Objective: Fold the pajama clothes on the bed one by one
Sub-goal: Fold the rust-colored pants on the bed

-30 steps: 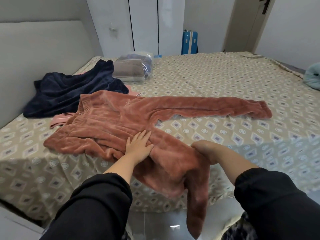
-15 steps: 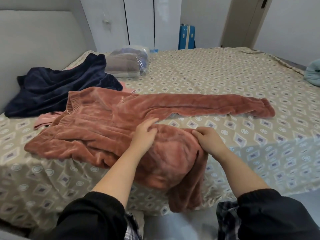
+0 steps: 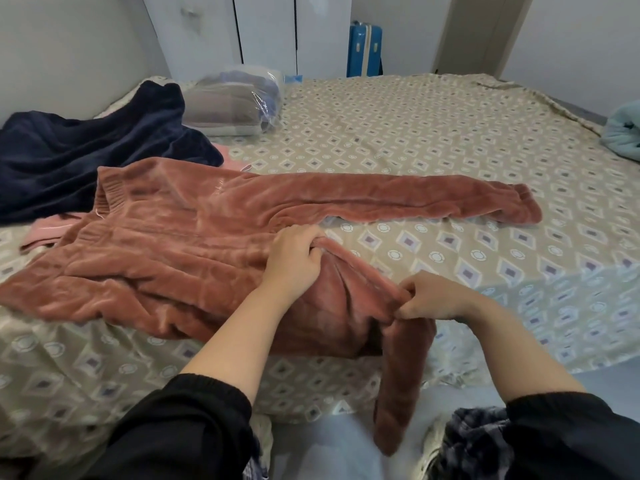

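Having lain flat before, the left hand (image 3: 291,260) is now clenched on the rust pajama trousers (image 3: 166,251) spread on the bed (image 3: 450,133), the dangling near leg (image 3: 398,393) being pinched by the right hand (image 3: 433,296) and drawn up for folding.

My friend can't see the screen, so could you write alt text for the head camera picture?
A person's left hand and right hand grip the near leg of rust-pink fleece pajama pants spread on a patterned bed, the leg's end hanging over the edge. A navy garment lies behind them at the left.
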The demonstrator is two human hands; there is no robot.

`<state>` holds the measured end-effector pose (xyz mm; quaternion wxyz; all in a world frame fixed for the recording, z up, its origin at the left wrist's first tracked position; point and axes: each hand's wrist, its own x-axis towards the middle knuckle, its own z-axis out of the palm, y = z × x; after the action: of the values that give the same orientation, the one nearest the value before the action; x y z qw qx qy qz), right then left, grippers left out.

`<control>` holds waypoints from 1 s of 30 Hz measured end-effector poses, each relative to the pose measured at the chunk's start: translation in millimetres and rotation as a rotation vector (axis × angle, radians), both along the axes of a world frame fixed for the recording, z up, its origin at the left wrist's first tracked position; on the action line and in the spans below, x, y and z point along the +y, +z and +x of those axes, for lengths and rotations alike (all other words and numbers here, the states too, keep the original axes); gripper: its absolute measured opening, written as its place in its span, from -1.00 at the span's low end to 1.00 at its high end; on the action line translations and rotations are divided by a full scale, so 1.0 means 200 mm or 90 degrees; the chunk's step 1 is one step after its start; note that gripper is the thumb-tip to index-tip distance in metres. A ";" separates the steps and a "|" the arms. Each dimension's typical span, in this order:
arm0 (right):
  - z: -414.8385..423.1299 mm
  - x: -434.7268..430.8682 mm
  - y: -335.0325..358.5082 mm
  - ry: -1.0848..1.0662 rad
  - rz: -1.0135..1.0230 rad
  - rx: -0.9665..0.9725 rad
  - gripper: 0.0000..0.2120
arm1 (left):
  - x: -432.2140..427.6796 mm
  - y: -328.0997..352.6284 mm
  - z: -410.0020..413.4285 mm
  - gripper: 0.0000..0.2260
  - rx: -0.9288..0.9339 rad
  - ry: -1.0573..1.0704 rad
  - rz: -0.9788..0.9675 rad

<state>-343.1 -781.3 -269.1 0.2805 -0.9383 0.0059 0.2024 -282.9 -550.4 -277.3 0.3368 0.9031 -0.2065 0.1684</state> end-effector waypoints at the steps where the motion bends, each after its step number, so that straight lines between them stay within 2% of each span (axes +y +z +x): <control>1: -0.01 -0.03 0.00 0.002 -0.015 0.017 -0.81 | -0.01 -0.01 0.00 -0.80 -0.002 0.021 -0.015; 5: -0.06 -0.12 0.00 0.046 -0.118 0.104 -0.88 | -0.02 0.00 0.01 -0.83 -0.010 0.112 -0.095; 7: -0.07 -0.17 -0.01 0.029 -0.141 0.118 -0.72 | -0.03 0.00 0.01 -0.82 -0.034 0.131 -0.076; 8: -0.07 -0.19 0.00 -0.016 -0.121 0.085 -0.72 | -0.04 0.00 0.01 -0.81 -0.044 0.134 -0.052; 11: -0.05 -0.23 0.12 -0.229 0.035 -0.120 -0.79 | -0.06 -0.02 0.03 -0.75 0.035 0.092 -0.041; 13: -0.01 -0.24 0.23 -0.265 0.074 -0.262 -0.71 | -0.08 -0.02 0.05 -0.69 0.094 0.055 -0.044; 14: 0.01 -0.24 0.28 -0.225 0.009 -0.345 -0.69 | -0.10 -0.02 0.06 -0.66 0.076 0.067 -0.009; 16: 0.09 -0.21 0.33 -0.176 -0.210 -0.537 -0.65 | -0.13 -0.02 0.06 -0.58 -0.024 0.148 0.082; 17: 0.13 -0.19 0.33 -0.192 -0.292 -0.622 -0.62 | -0.15 -0.01 0.05 -0.54 -0.081 0.184 0.098; 18: 0.17 -0.18 0.30 -0.217 -0.336 -0.643 -0.55 | -0.18 0.00 0.04 -0.50 -0.129 0.191 0.097; 19: 0.21 -0.17 0.25 -0.235 -0.351 -0.606 -0.47 | -0.21 0.00 0.02 -0.50 -0.171 0.168 0.098; 21: 0.24 -0.18 0.09 -0.233 -0.357 -0.425 -0.35 | -0.28 -0.01 -0.01 -0.55 -0.196 0.042 0.136; 23: 0.21 -0.23 -0.07 -0.240 -0.325 -0.299 -0.38 | -0.36 -0.05 -0.04 -0.62 -0.092 -0.080 0.229; 25: 0.17 -0.29 -0.13 -0.290 -0.245 -0.259 -0.45 | -0.41 -0.11 -0.04 -0.57 0.077 -0.103 0.340; 26: 0.15 -0.31 -0.13 -0.323 -0.205 -0.261 -0.50 | -0.42 -0.14 -0.04 -0.54 0.114 -0.099 0.385; 28: 0.12 -0.36 -0.10 -0.382 -0.181 -0.285 -0.59 | -0.43 -0.16 -0.04 -0.51 0.122 -0.083 0.400; 30: 0.07 -0.42 -0.05 -0.423 -0.197 -0.236 -0.64 | -0.45 -0.15 -0.04 -0.52 0.119 -0.069 0.389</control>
<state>-328.7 -865.4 -280.0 0.1823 -0.9369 0.2886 -0.0751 -290.2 -639.5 -308.0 0.0764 0.9616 -0.2635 -0.0036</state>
